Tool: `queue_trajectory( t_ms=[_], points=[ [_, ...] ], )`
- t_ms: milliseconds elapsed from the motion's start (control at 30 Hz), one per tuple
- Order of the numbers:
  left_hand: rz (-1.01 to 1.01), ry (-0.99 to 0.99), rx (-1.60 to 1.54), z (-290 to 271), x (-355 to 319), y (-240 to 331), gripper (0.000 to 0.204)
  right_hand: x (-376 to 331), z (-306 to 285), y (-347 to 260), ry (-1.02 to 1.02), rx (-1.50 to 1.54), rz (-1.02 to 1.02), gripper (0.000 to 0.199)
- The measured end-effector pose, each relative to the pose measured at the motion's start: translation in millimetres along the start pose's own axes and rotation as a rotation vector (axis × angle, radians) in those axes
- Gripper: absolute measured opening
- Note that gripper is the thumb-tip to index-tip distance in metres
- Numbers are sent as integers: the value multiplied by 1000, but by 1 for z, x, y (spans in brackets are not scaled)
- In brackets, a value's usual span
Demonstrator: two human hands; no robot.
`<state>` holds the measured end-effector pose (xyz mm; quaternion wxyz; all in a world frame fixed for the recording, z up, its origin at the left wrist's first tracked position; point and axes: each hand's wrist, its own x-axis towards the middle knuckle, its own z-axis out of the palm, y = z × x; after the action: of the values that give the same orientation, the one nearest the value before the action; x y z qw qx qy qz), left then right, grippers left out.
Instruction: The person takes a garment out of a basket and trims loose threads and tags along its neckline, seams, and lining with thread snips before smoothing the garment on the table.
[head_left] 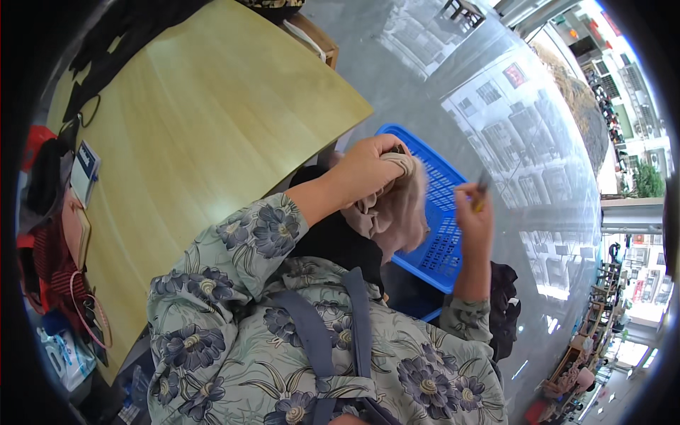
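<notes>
My left hand (365,170) is closed around the gathered upper edge of a dusty-pink and beige cloth garment (400,223), which hangs in folds below the fist. Raised to the right of it, my right hand (473,219) pinches a small tool (482,188) with a yellow part and a dark tip; motion blurs it, so its kind is unclear. The two hands are apart. Beneath and between them stands a blue plastic basket (431,157) with slotted walls, partly covered by the garment. Black fabric (336,237) lies under my left forearm.
A pale wooden table (241,106) fills the left side, its corner close to my left hand. Along its far left lie a white-and-blue pad (85,173), bags and a pink loop (91,312). Dark crumpled fabric (504,304) is beside my right elbow.
</notes>
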<state>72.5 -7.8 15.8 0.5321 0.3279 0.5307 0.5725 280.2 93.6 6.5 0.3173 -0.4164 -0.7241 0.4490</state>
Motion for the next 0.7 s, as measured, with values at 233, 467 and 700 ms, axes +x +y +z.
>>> queue_trajectory(
  t_ms=[233,467,700],
  points=[
    [53,53,-130,-1,19,-20,6,5,86,26,-42,-61,-135,21],
    [173,-8,3,-9,28,-27,20,34,103,39,57,-218,-213,11],
    [108,-292,265,-29,18,-9,35,69,39,22,63,414,35,8]
  ],
)
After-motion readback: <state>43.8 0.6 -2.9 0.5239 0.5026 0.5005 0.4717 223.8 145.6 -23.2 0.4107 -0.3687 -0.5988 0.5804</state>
